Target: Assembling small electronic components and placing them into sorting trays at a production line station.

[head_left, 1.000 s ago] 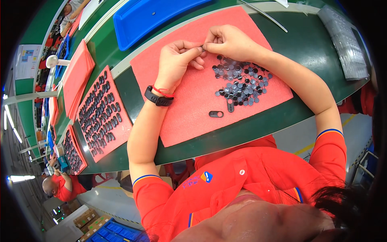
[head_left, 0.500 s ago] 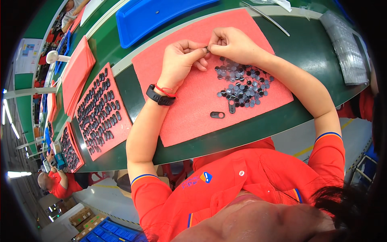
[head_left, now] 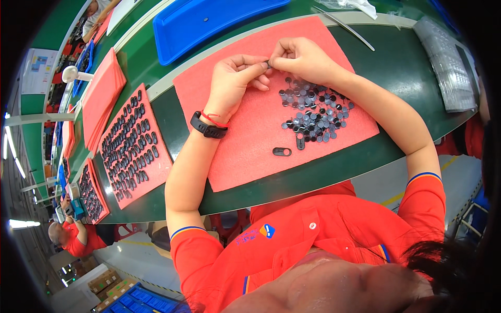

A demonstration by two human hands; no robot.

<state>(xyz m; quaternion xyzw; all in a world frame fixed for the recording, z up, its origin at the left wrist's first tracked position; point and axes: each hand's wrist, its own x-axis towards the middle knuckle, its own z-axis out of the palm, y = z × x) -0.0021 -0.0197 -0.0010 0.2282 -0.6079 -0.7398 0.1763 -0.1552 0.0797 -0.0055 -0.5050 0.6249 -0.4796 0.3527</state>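
Observation:
Over the pink foam sheet, my left hand and my right hand meet with fingertips pinched together. Between them is a small dark piece, mostly covered by the fingers, so its kind is hard to make out. Below my right hand lies a loose heap of small round discs, some black and some greyish. Two black oval parts lie at the heap's near edge: one flat oval part with a round hole and another, upright one.
To the left, a pink sheet carries rows of black oval parts; stacked pink sheets stand beyond it. A blue tray sits at the back, tweezers near it. Clear plastic trays are at right. Another person sits far left.
Both hands stay pinched together at nearly the same spot on the dark piece. The whole view has shifted very slightly.

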